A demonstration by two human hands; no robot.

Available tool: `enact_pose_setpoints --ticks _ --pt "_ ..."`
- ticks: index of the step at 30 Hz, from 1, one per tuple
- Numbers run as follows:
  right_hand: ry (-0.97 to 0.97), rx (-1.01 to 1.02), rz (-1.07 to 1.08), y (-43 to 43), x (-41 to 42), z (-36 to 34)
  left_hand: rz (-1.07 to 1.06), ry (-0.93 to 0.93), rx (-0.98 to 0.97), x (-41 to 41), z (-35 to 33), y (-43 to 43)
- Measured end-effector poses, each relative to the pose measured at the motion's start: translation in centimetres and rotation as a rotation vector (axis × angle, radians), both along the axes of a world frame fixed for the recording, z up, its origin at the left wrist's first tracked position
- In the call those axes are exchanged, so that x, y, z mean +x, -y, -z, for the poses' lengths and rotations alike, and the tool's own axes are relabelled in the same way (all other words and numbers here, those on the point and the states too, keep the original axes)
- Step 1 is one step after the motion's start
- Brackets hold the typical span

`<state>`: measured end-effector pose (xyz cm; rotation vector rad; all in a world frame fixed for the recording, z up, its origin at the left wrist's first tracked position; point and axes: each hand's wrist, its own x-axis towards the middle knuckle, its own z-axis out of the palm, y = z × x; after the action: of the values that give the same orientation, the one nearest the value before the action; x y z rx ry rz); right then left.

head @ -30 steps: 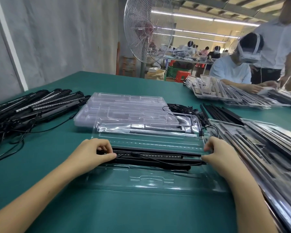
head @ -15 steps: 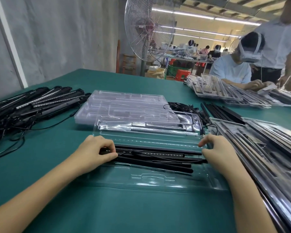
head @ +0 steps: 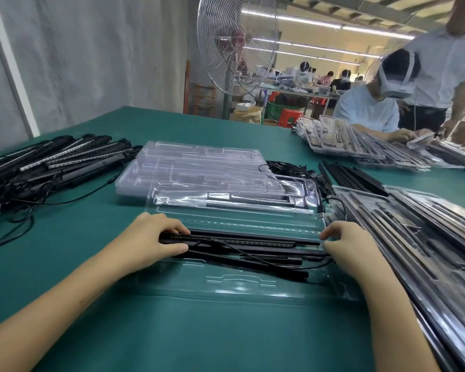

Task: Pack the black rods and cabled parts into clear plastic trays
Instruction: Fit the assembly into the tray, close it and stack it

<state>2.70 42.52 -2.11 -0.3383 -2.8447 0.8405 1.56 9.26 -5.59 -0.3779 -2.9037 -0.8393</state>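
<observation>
An open clear plastic tray lies on the green table in front of me. Across its middle lie several black rods with a thin black cable looping over them. My left hand grips the rods' left end between thumb and fingers. At the right end of the rods is my right hand, fingers curled over the tray's edge; whether it grips a rod I cannot tell. One loose rod lies slanted toward the tray's front.
A stack of empty clear trays sits behind the open tray. Black rods with cables are piled at the left. Packed trays are stacked along the right. More black rods lie behind them. Another worker sits at the far right.
Both hands stay at the rods' ends. The rods have shifted slightly in the tray, and one lower rod now lies slanted toward the front.
</observation>
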Motion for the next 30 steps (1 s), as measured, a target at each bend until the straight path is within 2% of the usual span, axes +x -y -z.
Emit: enact_pose_setpoints --ticks 2,6,8,11,15,16,22,25,28,30 --pt "-0.17 -0.054 0.04 0.2 0.2 -0.5 -0.018 -0.003 0.017 -0.1 -0.1 0.0" --pt "-0.746 -0.108 0.122 1.0 0.9 -1.7 -0.016 0.044 0.028 -0.2 0.0 0.8" --pt "-0.841 -0.041 0.131 1.9 1.1 -1.7 -0.004 0.065 0.021 -0.3 -0.1 1.1" --pt "-0.652 0.058 0.129 2.1 0.7 -1.2 0.011 0.085 0.005 -0.7 -0.2 1.2" --pt "-0.067 0.204 0.121 0.6 0.7 -0.5 -0.002 0.064 0.009 -0.5 0.2 1.2" --pt "0.007 0.25 0.112 0.6 0.8 -0.4 -0.015 0.053 0.001 -0.4 0.4 1.1" --pt "0.181 0.205 -0.029 1.0 0.3 0.3 -0.122 -0.126 -0.11 -0.2 1.8 -0.1" --pt "0.174 0.192 -0.033 0.5 0.0 0.7 -0.142 -0.141 -0.106 -0.3 2.3 0.1" --pt "0.152 0.049 -0.069 0.4 -0.2 0.9 -0.173 -0.132 -0.14 -0.5 2.4 1.7" --pt "0.136 0.051 -0.091 0.9 -0.4 1.1 -0.171 -0.125 -0.122 -0.4 2.4 2.8"
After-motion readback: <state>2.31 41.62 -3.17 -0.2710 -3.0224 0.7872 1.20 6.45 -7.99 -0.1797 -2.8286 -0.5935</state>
